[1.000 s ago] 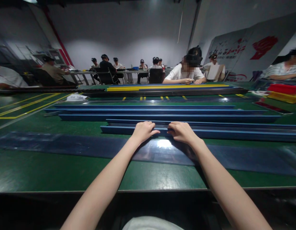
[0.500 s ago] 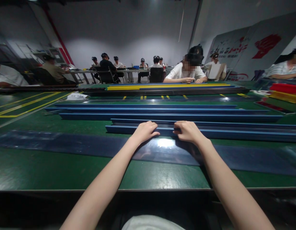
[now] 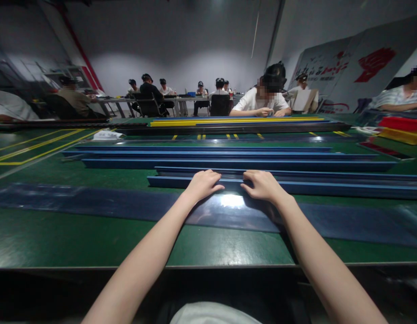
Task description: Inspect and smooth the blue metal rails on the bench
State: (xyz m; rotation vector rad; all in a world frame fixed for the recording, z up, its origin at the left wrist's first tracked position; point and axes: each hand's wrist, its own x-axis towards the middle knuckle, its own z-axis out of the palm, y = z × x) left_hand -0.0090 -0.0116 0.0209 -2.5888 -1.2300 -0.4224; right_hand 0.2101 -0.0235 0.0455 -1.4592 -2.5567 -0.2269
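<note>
A long blue channel strip (image 3: 337, 188) lies crosswise on the green table (image 3: 134, 245). My left hand (image 3: 206, 183) is closed over its near wall, fingers curled over the top and thumb pointing right along the front. A short way to the right, my right hand (image 3: 260, 183) grips the same wall, its fingers bent over the edge and its thumb pointing left in front. The fingertips inside the channel are hidden. Under my forearms a flat, glossy, see-through dark strip (image 3: 103, 202) stretches across the table.
Beyond are more blue channels (image 3: 228, 164), then yellow strips (image 3: 235, 122) on a dark length. A red bin (image 3: 402, 124) and a yellow bin (image 3: 402, 136) stand at right, near a dark red flat object (image 3: 386, 150). A co-worker (image 3: 259, 101) sits opposite.
My right thumb has stretched out to the left along the channel's front, and that hand has shifted slightly left. The channel stays nearly in place, with only a slight leftward shift.
</note>
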